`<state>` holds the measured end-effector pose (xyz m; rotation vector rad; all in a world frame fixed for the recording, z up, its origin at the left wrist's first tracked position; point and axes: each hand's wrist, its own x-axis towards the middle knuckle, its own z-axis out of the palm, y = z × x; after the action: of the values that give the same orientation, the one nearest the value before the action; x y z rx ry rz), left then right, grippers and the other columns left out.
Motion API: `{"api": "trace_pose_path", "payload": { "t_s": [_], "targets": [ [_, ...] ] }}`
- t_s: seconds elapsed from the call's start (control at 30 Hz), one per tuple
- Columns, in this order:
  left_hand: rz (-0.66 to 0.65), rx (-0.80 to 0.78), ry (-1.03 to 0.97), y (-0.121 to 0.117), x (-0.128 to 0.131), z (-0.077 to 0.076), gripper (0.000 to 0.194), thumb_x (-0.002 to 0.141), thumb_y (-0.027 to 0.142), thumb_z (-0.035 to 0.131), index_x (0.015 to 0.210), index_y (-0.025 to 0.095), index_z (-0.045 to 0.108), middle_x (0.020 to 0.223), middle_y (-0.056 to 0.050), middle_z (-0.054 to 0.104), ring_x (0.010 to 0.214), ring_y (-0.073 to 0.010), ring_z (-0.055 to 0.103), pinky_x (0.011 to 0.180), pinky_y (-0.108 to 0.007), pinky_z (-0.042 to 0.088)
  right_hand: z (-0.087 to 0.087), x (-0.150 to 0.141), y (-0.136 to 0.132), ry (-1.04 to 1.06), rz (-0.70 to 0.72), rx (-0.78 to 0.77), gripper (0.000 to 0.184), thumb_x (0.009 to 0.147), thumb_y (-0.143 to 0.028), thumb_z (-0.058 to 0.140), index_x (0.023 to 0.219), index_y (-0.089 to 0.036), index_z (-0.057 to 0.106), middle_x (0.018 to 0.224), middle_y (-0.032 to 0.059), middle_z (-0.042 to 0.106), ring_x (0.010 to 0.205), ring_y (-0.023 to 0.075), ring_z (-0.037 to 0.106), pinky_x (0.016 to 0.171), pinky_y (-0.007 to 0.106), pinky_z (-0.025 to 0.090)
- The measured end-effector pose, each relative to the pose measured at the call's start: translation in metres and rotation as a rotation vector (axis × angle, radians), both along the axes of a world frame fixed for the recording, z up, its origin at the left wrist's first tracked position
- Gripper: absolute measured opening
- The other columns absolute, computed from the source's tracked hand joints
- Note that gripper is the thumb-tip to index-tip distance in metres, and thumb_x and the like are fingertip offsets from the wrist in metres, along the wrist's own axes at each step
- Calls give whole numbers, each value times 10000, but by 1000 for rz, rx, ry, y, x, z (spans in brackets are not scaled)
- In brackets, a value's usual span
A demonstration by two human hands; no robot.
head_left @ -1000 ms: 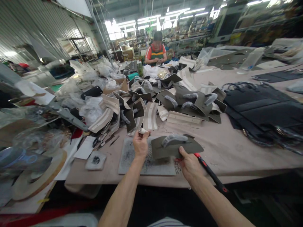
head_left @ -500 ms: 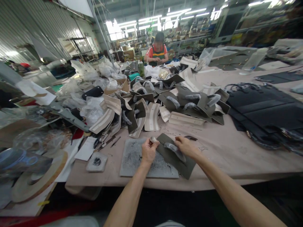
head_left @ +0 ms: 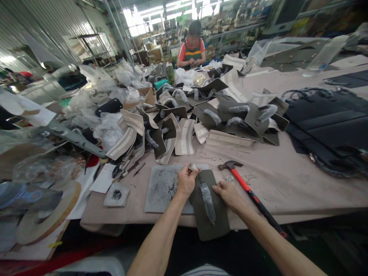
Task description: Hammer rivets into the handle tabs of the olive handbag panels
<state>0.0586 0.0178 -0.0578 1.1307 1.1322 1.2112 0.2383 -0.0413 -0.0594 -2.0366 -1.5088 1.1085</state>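
In the head view my left hand (head_left: 186, 182) is closed around a short, white-topped cylinder (head_left: 193, 167), at the upper left corner of a dark olive panel (head_left: 220, 214). A handle (head_left: 207, 201) wrapped in clear plastic runs lengthwise along that panel. With its fingers closed, my right hand (head_left: 228, 194) pinches the panel's right edge. The panel overlaps a grey, scuffed slab (head_left: 161, 191) and hangs past the table's front edge. To the right of my right hand lies a claw hammer (head_left: 244, 184) with a red and black handle, beside small metal bits (head_left: 229, 178).
Similar panels with wrapped handles (head_left: 211, 117) are heaped ahead. Black bags (head_left: 330, 130) lie at the right. Scissors (head_left: 115, 171), thin tools and a small dish (head_left: 116, 194) sit left of the slab. A slanted metal post (head_left: 76, 140) and plastic bags stand further left. A co-worker (head_left: 191, 51) sits across the table.
The panel has turned from slanted to nearly upright in view and come nearer the front edge, both hands still on it. The hammer, mostly hidden before, now shows fully.
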Motion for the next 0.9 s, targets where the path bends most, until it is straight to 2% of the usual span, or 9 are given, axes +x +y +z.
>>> {"api": "trace_pose_path", "payload": {
  "t_s": [0.17,0.27,0.33,0.43,0.53,0.67,0.77,0.9],
  "targets": [
    [-28,-24,-58,-3,5,-8,309,805,360,728,1027,166,635,909,-70,755,851,-209,730,845,-344,576,-9,-5,-4,69,-69,-12,295,858,-399,536,642,-219,446,583,-20,508,594,151,490,548,264,300],
    [-38,-15,-44,-5,3,-10,329,823,339,713,1085,165,618,912,-75,758,851,-209,734,844,-344,580,-6,-1,-3,95,-65,-28,240,863,-383,530,696,-213,509,595,-13,544,599,164,525,563,271,321],
    [-43,8,-2,-5,2,-9,292,833,331,705,1061,166,625,915,-78,758,860,-207,732,860,-345,578,0,4,-5,91,-55,-11,177,875,-352,521,786,-207,570,669,10,606,669,185,573,612,284,354],
    [-58,41,60,-5,1,-9,230,842,337,697,989,169,645,914,-79,755,865,-208,725,862,-344,573,11,20,-12,-82,-93,108,179,914,-347,504,914,-204,611,825,57,665,807,222,611,706,311,378],
    [-75,59,84,-5,1,-10,189,850,323,683,950,163,662,909,-82,752,865,-205,718,851,-333,568,17,43,-21,-374,-155,178,223,958,-373,480,1015,-203,613,928,86,670,824,244,614,699,331,371],
    [-81,71,110,-4,0,-12,147,862,279,657,944,159,672,903,-85,752,856,-199,714,837,-322,564,12,68,-31,-678,-63,189,261,964,-383,507,1034,-154,610,990,143,631,898,290,602,710,357,385],
    [-94,85,130,-4,1,-10,136,853,275,660,924,160,675,889,-78,748,843,-195,709,830,-317,560,5,76,-34,-722,15,121,270,963,-373,516,1059,-131,588,973,151,616,913,305,602,721,367,393],
    [-78,70,132,-4,3,-5,161,833,310,683,894,162,672,866,-71,744,830,-196,706,825,-319,555,1,81,-29,-572,-11,4,239,955,-327,490,1094,-148,566,1023,158,624,917,301,623,703,357,378]
  ]
}}
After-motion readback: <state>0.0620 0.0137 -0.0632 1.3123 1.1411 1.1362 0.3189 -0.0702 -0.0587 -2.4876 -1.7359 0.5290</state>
